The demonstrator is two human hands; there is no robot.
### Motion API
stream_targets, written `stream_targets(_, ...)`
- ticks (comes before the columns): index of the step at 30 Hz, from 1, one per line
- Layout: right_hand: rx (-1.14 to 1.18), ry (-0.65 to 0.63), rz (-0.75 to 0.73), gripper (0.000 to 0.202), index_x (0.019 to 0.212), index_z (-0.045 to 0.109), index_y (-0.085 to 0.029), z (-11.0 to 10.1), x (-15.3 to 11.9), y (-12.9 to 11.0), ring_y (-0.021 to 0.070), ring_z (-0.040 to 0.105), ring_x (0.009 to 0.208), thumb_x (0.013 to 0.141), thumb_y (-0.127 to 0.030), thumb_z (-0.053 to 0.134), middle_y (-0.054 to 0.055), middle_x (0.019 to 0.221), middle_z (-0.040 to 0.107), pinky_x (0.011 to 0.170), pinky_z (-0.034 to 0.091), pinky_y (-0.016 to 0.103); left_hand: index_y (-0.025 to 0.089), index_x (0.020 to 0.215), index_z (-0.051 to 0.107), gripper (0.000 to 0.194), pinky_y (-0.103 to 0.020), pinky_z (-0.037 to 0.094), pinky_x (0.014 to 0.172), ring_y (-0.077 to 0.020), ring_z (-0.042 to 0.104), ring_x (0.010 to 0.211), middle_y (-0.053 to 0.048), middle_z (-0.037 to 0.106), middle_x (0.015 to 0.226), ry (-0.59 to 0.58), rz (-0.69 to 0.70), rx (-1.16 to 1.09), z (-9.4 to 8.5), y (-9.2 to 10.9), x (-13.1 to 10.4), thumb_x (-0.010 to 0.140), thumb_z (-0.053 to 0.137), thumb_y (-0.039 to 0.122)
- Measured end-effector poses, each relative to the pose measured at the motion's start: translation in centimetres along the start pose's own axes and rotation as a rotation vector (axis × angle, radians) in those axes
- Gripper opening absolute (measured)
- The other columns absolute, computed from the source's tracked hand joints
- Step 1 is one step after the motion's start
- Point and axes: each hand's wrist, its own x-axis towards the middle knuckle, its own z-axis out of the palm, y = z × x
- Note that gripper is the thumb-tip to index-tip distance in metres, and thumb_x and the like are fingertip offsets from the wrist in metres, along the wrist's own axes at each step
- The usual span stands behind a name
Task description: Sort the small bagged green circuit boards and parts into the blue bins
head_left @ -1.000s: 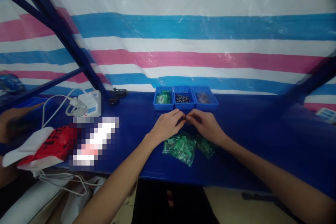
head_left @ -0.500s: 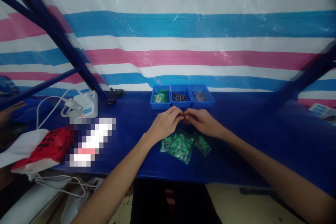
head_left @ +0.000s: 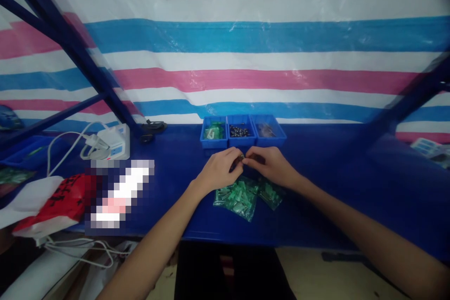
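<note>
While 1 tiny, indistinct item (head_left: 242,156) is pinched between the left hand (head_left: 218,168) and right hand (head_left: 273,165), 2 green bags (head_left: 242,199) are spread nearby, 3 blue bins (head_left: 242,142) set beyond.

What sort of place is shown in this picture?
Probably a simple workshop: a blue table, three blue trays of small items on it, and a striped plastic sheet hanging behind.

The bins (head_left: 241,142) are blue, the bagged pieces (head_left: 242,196) green, the sheet (head_left: 246,37) striped pink, white and blue.
</note>
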Motion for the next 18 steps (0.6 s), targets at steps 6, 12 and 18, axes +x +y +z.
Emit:
stream_targets(6, 0.096, 0.051, -0.012, 0.015, 0.097, 0.065, -0.021, 0.2, 0.0, -0.4, 0.0145, 0.065, 0.07, 0.091, -0.035, 0.066, 0.001, 0.082, 0.072, 0.06, 0.046, 0.024, 0.017, 0.091, 0.055, 0.013, -0.027, 0.042, 0.064, -0.0143, 0.056, 0.072, -0.002, 0.058, 0.086, -0.01, 0.009, 0.084, 0.2, -0.3, 0.0, 0.099, 0.048, 0.024)
stream_targets(12, 0.002, 0.048, -0.026, 0.017, 0.091, 0.068, -0.021, 0.2, -0.1, -0.3, 0.013, 0.058, 0.059, 0.095, -0.033, 0.057, 0.0, 0.072, 0.069, 0.058, 0.043, 0.025, 0.017, 0.089, 0.058, 0.026, -0.027, 0.044, 0.064, -0.0148, 0.058, 0.072, -0.003, 0.059, 0.084, -0.037, 0.029, 0.171, 0.4, -0.6, -0.1, 0.104, 0.044, 0.034)
stream_targets(18, -0.054, 0.193, -0.002, 0.015, 0.091, 0.068, -0.02, -0.7, 2.9, 1.4, 0.0146, 0.06, 0.062, 0.092, -0.03, 0.058, 0.002, 0.076, 0.071, 0.061, 0.045, 0.027, 0.019, 0.114, 0.057, 0.019, -0.028, 0.049, 0.067, -0.0159, 0.063, 0.078, -0.005, 0.065, 0.101, 0.026, -0.071, 0.157, 0.4, -0.5, 0.0, 0.102, 0.048, 0.03)
